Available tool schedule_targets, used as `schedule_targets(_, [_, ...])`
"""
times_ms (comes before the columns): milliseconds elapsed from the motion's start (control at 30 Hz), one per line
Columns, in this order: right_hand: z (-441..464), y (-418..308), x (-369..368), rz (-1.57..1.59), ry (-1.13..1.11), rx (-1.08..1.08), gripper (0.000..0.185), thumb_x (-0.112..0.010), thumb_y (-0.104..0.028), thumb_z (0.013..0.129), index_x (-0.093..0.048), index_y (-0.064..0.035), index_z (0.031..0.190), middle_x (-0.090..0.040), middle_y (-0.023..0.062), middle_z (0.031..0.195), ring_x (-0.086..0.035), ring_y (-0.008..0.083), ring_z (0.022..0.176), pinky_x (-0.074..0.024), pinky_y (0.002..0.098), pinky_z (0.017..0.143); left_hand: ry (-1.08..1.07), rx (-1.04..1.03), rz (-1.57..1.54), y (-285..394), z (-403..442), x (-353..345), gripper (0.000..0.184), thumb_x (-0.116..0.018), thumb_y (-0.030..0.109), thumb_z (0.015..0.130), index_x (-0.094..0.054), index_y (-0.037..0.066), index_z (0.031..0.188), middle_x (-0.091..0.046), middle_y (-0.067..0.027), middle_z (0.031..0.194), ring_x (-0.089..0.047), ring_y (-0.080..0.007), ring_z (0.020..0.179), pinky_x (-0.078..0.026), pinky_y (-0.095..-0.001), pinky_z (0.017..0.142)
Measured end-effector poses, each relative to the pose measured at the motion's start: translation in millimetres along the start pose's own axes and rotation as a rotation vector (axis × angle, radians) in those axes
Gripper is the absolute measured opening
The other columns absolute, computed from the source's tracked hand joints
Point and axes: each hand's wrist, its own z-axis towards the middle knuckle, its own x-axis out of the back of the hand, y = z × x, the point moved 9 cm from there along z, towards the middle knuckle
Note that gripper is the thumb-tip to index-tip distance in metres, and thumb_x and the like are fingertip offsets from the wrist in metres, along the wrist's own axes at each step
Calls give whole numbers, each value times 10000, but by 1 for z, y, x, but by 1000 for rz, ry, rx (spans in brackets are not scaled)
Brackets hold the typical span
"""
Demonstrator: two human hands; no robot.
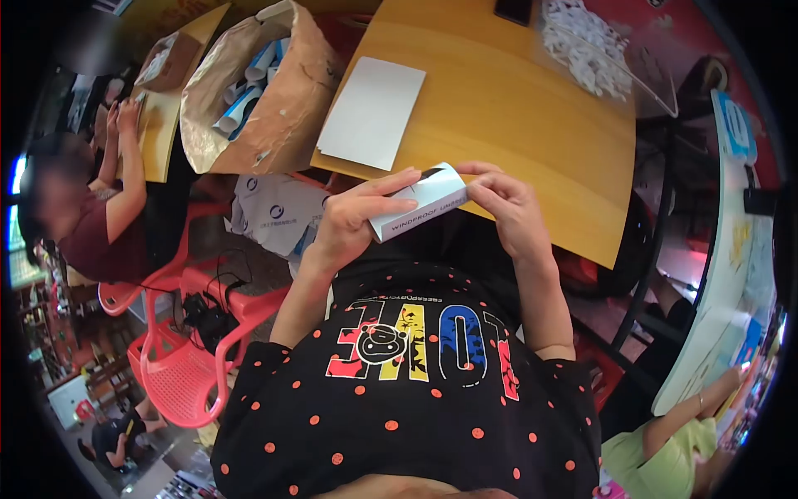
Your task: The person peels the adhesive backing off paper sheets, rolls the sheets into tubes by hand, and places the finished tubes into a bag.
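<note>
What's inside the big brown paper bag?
Several white-and-blue tube-shaped pieces show through the open top of the brown paper bag. What lies deeper is covered by them and the bag's walls.

Forearms [545, 303] forward, left hand [347, 214] with fingers [386, 183] nearly straight inward, right hand [519, 208] with fingers bent.

Likely a workshop: beyond the fingers [391, 180], a table [507, 108] with stacked white card [374, 108]; left of them, a paper sack [291, 125] and seated worker [108, 224].
</note>
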Motion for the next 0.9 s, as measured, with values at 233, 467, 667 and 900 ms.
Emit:
schedule_targets(233, [7, 40, 4, 236, 44, -90, 73, -654, -44, 827, -662, 21, 860, -659, 82, 871, -598, 123, 807, -466, 243, 775, -117, -223, 247, 26, 7, -21, 262, -589, -96, 713, -664, -3, 946, -590, -160, 1192, -541, -311, 1153, -454, -362, 951])
schedule_targets(467, [-4, 6, 41, 1, 355, 274, 58, -647, 6, 822, -667, 43, 861, -661, 56, 861, -589, 90, 764, -456, 191, 688, 472, 376, -159, -37, -25, 20, 257, -471, -100, 864, -641, -23, 1041, -637, -124, 1083, -625, -180, 956, -517, -257, 803])
schedule_targets(667, [-12, -14, 30, -197, 321, 395, 57, -673, 45, 781, -669, 26, 834, -644, 60, 840, -534, 65, 687, -422, 188, 606, 437, 764, -904, -73, -34, -15, 237, -610, 38, 851, -612, -40, 1074, -654, -88, 949, -629, -97, 783, -481, -180, 504])
schedule_targets(900, [-12, 3, 31, -24, 328, 266, 39, -679, 41, 780, -649, 17, 773, -664, 58, 829, -572, 62, 706, -463, 193, 647, 138, 761, -1063, -79, -24, -44, 246, -616, 5, 838, -618, -43, 1079, -654, -93, 966, -599, -59, 677, -490, -158, 462])
